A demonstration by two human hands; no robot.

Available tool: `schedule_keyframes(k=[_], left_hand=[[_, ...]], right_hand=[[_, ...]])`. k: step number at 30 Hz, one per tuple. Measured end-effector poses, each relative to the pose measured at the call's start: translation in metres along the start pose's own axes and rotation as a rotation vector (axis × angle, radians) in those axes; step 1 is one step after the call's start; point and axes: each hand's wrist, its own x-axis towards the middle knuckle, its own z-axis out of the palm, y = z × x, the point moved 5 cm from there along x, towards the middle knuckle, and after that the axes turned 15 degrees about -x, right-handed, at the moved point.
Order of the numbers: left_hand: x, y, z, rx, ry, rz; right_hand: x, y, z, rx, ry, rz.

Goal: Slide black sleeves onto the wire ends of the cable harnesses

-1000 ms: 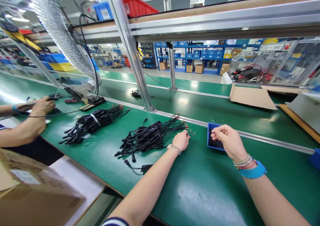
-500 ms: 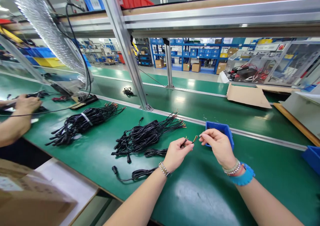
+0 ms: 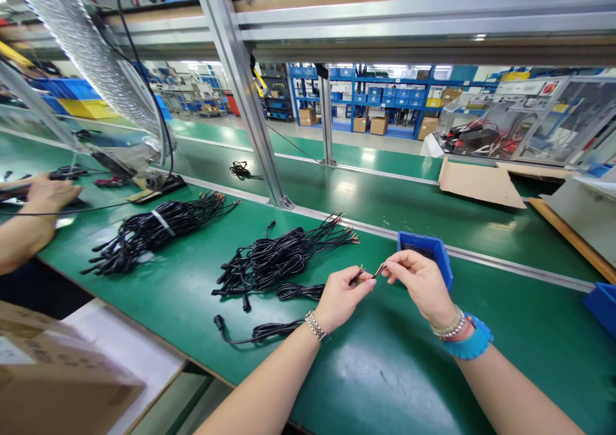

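Pinched in my left hand [image 3: 342, 297] is a black cable [image 3: 282, 330]; its thin coloured wire ends [image 3: 378, 271], yellow and red among them, stick out past the fingertips. My right hand [image 3: 419, 282] is closed in a pinch at the tips of those wires. Whatever small piece sits between its fingers is too small to make out. Behind the right hand stands a blue bin [image 3: 446, 267] holding small dark pieces. A loose bundle of black cables [image 3: 274, 258] with bare coloured ends lies beyond my left hand, and a smaller coil [image 3: 298, 291] rests beside it.
Further left lies a cable bundle [image 3: 154, 230] tied with a white band. Another person's hand [image 3: 51, 194] works at the far left. An aluminium post [image 3: 245, 95] rises behind the cables. A second blue bin [image 3: 601, 307] is at the right edge, and a cardboard sheet [image 3: 481, 181] lies behind.
My right hand has moved slightly left, closing the small gap to the wire ends in my left hand. The camera view has shifted a little.
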Motion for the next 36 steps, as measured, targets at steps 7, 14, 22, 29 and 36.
schedule_keyframes(k=[7, 14, 22, 29, 36], left_hand=[[0.001, -0.003, -0.002, 0.024, -0.011, 0.035], [0.003, -0.002, -0.005, 0.049, 0.002, 0.036], [0.002, -0.003, -0.005, 0.020, -0.007, -0.013], [0.002, -0.015, -0.001, -0.180, -0.062, -0.140], [0.001, -0.019, 0.002, -0.336, -0.102, -0.237]], right_hand=[[0.011, 0.006, -0.013, -0.043, -0.071, 0.032], [0.053, 0.055, -0.066, -1.044, -0.137, 0.036], [0.059, 0.076, -0.054, -1.103, -0.127, 0.092], [0.047, 0.045, -0.054, -0.806, -0.017, 0.074], [0.019, 0.003, -0.015, -0.048, -0.026, 0.044]])
